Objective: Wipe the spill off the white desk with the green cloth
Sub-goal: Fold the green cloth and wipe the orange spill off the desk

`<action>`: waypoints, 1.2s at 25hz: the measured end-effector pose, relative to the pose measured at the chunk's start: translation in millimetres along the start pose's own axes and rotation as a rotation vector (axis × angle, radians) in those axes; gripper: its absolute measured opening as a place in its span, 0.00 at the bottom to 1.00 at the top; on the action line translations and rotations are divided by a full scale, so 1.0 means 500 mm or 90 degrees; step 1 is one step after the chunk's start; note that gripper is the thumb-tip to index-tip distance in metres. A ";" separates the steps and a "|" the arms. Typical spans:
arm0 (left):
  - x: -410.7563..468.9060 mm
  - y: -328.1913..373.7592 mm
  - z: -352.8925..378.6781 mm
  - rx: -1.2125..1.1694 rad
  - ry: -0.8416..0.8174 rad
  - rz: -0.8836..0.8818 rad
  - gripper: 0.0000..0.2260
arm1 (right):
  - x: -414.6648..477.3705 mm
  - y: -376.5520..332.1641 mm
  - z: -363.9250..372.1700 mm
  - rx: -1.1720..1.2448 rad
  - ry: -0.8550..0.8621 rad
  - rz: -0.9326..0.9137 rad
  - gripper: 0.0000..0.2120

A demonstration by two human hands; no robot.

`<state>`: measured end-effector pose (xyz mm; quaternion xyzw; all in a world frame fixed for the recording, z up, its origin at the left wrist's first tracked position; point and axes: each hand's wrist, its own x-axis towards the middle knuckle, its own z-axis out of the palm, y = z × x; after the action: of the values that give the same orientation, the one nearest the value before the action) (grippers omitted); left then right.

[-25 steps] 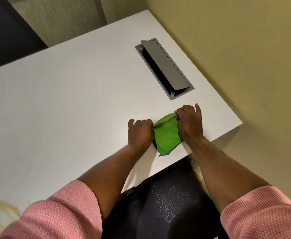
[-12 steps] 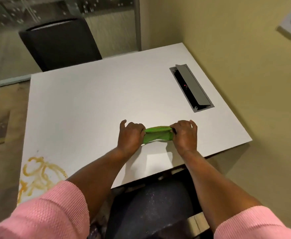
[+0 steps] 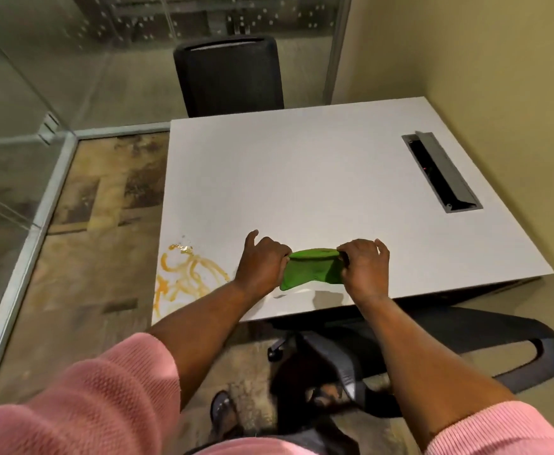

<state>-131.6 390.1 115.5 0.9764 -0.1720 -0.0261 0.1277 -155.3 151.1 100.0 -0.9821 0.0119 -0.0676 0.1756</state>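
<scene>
The green cloth [image 3: 311,270] hangs stretched between both my hands, lifted a little above the white desk [image 3: 302,178] near its front edge. My left hand [image 3: 262,262] grips the cloth's left end and my right hand [image 3: 364,266] grips its right end. An orange-yellow spill [image 3: 183,277] in looping streaks lies on the desk's front left corner, just left of my left hand. The cloth is apart from the spill.
A grey cable hatch [image 3: 441,172] with its lid raised is set into the desk at the right. One black chair [image 3: 229,77] stands behind the desk, another black chair [image 3: 449,343] below its front edge. A glass partition [image 3: 22,159] is at left, a wall at right.
The view has pulled back and swung left, bringing the spill fully into sight. Both hands raised the cloth off the desk, pulled it taut, and now hold it closer to the spill.
</scene>
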 end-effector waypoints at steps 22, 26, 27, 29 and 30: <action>-0.121 -0.203 0.123 -0.040 -0.050 -0.198 0.13 | 0.009 -0.146 0.209 -0.106 -0.285 -0.086 0.21; -0.064 -0.211 0.188 -0.076 -0.007 -0.269 0.12 | 0.079 -0.112 0.269 -0.103 -0.307 -0.142 0.20; -0.056 -0.209 0.200 -0.094 0.019 -0.277 0.12 | 0.092 -0.105 0.279 -0.103 -0.313 -0.153 0.20; -0.046 -0.199 0.221 -0.091 0.059 -0.289 0.14 | 0.109 -0.094 0.299 -0.092 -0.318 -0.178 0.21; -0.042 -0.189 0.231 -0.068 0.057 -0.293 0.17 | 0.115 -0.088 0.309 -0.073 -0.309 -0.190 0.20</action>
<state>-131.1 455.5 -20.5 0.9820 0.0626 -0.0203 0.1770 -77.3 242.8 -20.9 -0.9688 -0.1713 0.1451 0.1054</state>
